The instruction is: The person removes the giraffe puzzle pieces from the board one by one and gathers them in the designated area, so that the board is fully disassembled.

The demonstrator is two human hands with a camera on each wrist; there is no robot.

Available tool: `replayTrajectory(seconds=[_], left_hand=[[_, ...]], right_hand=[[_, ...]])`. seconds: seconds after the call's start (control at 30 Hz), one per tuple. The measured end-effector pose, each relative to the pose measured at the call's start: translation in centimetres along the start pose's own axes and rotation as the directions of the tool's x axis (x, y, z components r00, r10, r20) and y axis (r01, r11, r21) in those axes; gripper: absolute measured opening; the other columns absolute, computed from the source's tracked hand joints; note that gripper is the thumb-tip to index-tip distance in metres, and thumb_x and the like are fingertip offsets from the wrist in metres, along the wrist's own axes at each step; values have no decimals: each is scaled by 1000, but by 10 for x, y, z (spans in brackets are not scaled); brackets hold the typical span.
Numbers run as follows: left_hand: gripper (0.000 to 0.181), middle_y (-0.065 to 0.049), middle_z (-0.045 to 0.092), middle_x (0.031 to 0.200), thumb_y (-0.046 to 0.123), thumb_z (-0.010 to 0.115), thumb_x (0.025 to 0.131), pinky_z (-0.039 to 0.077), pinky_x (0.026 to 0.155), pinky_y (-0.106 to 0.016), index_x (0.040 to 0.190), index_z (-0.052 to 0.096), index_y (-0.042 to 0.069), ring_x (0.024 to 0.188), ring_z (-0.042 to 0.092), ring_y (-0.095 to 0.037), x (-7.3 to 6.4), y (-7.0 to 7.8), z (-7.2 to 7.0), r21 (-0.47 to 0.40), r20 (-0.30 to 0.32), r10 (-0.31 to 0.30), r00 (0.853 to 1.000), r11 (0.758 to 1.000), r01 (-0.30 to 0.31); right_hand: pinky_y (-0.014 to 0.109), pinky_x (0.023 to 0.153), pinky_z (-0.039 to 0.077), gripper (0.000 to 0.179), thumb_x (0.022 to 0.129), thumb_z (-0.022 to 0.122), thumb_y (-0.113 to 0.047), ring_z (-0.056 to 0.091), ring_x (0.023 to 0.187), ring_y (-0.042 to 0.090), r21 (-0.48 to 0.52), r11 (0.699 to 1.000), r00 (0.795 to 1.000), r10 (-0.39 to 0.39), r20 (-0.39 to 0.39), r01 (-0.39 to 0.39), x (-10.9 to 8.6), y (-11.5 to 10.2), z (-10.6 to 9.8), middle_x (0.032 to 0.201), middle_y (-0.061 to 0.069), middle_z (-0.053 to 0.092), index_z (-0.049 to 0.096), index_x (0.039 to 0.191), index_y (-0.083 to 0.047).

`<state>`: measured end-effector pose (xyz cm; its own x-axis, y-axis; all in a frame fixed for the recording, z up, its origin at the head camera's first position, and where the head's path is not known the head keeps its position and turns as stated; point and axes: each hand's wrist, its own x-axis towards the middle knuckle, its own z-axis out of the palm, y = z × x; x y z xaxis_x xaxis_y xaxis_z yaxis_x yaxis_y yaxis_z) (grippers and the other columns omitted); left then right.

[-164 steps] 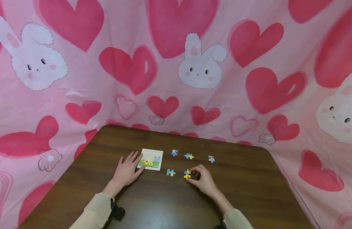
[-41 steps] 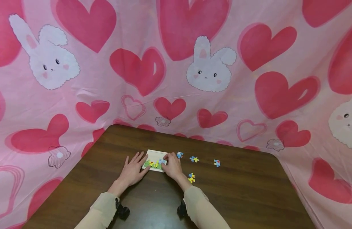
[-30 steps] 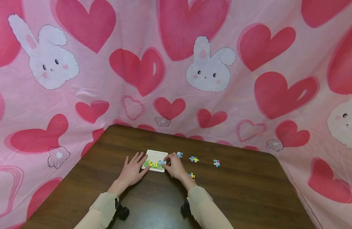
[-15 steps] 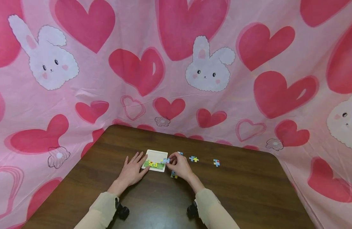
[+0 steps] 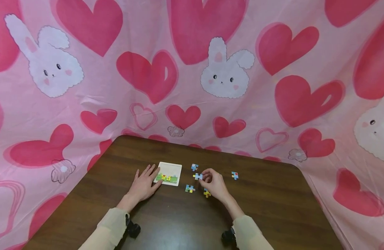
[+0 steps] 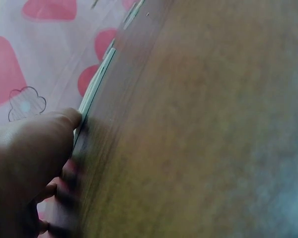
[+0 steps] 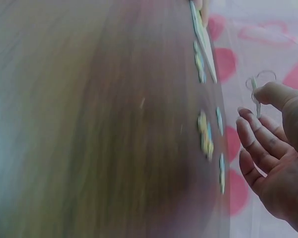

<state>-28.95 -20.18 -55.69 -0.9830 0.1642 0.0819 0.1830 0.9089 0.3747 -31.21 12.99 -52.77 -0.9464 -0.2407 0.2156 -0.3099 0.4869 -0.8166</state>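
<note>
A person's right hand [image 5: 215, 184] pinches a blue-and-yellow jigsaw piece [image 5: 198, 176] above a dark wooden table [image 5: 173, 218], near other loose pieces [image 5: 189, 189] and to the right of a white-framed puzzle tray [image 5: 170, 169], its left edge touched by the left hand [image 5: 142, 186] with fingers outstretched.

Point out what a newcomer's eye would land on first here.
Probably the pink cloth filling the background, with its big red hearts and white rabbit faces. Next, on the brown table in front of it, the small puzzle board with the left hand at its left edge. To the board's right, the right hand pinches a puzzle piece, with loose pieces lying nearby.
</note>
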Motion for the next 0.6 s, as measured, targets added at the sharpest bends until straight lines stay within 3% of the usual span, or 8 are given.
replayTrajectory(seconds=[0.6], left_hand=[[69, -22, 40, 176, 45, 63, 110, 17, 129, -84, 167, 48, 11, 167, 32, -46, 1, -2, 2, 0, 3, 7, 1000, 1000, -7]], right_hand=[[18, 68, 51, 21, 89, 87, -1, 59, 71, 1, -114, 988, 993, 94, -69, -101, -45, 35, -59, 90, 8, 77, 73, 105, -1]])
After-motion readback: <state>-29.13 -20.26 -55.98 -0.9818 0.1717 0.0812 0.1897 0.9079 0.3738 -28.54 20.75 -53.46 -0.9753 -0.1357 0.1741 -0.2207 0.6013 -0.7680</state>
